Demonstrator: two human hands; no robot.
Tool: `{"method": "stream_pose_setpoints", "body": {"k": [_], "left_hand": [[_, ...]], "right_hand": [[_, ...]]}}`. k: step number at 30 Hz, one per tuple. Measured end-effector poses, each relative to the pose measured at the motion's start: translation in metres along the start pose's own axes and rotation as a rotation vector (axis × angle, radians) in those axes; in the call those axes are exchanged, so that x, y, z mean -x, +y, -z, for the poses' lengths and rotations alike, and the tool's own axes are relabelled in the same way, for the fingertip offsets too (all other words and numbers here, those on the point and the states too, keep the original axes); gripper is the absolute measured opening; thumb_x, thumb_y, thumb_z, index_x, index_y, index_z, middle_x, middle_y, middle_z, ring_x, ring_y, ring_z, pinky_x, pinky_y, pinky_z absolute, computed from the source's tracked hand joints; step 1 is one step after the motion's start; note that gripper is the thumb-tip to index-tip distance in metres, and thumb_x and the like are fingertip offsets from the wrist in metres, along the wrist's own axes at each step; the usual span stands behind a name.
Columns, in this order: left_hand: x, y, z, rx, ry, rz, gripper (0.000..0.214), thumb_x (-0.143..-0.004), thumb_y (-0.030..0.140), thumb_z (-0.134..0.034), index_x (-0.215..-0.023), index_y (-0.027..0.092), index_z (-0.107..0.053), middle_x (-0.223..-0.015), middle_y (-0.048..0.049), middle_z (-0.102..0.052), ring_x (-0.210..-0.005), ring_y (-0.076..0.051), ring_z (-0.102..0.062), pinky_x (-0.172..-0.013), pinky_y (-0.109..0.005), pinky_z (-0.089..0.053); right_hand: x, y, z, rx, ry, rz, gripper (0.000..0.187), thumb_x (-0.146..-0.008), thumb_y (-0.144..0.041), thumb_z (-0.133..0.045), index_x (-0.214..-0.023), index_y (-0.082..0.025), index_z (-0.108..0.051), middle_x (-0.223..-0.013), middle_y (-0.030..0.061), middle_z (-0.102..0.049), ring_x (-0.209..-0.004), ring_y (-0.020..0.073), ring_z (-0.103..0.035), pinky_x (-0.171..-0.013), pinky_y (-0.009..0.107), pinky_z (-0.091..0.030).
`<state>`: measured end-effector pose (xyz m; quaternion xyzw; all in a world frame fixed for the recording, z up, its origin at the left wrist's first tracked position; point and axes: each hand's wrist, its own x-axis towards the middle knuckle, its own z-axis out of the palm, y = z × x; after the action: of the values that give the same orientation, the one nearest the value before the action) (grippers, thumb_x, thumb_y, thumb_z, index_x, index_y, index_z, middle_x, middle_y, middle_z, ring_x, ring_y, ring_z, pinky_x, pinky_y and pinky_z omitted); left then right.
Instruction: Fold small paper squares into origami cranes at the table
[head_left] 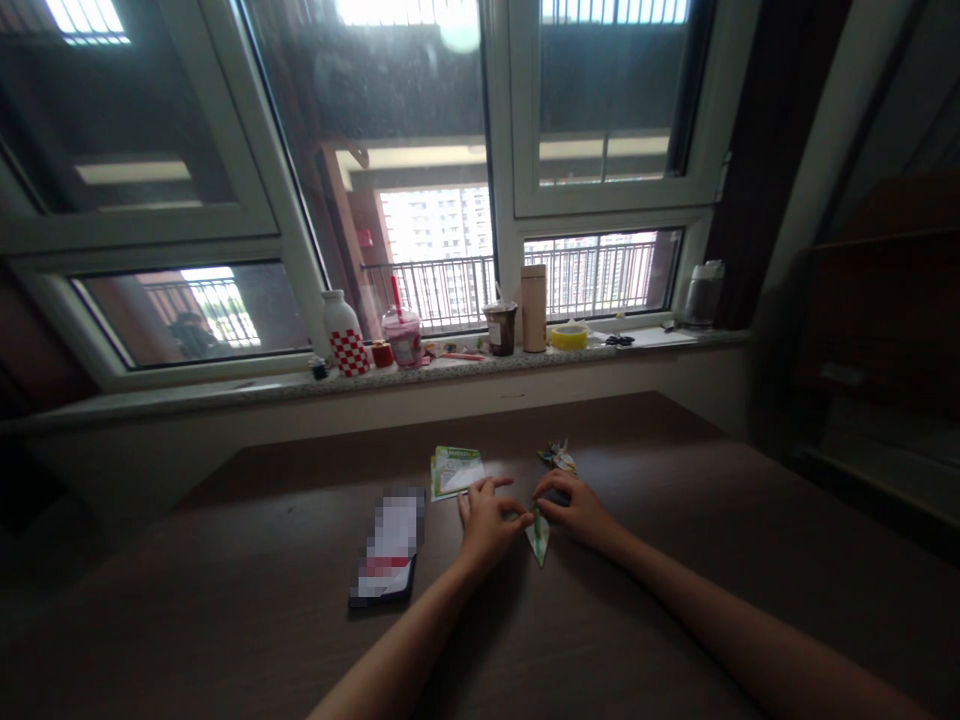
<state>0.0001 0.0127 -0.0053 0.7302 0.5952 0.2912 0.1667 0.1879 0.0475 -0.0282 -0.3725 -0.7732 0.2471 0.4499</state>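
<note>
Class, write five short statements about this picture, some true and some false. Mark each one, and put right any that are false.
1. The left hand and the right hand both have fingers on the folded paper. True.
2. The phone lies to the right of the right hand. False: the phone lies to the left of the left hand.
3. The yellow tape roll is on the windowsill. True.
4. The red-and-white checked bottle lies on its side on the table. False: the bottle stands upright on the windowsill.
5. The pink drink cup has a red straw in it. True.
</note>
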Motion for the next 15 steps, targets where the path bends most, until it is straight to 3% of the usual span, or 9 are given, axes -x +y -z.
{"method": "stream_pose_setpoints", "body": {"k": [15], "left_hand": [[0.0006, 0.0015, 0.0008, 0.01, 0.047, 0.016, 0.008, -0.077, 0.037, -0.072, -0.075, 0.031, -0.076, -0.131, -0.0002, -0.059, -0.128, -0.029, -0.041, -0.113, -0.054, -0.019]], "right_hand": [[-0.0005, 0.0018, -0.0004, 0.033, -0.019, -0.049, 0.019, -0.086, -0.036, -0.062, -0.081, -0.019, -0.069, -0.091, 0.0073, -0.069, -0.093, 0.0219, -0.061, -0.09, 0.038, -0.044]]}}
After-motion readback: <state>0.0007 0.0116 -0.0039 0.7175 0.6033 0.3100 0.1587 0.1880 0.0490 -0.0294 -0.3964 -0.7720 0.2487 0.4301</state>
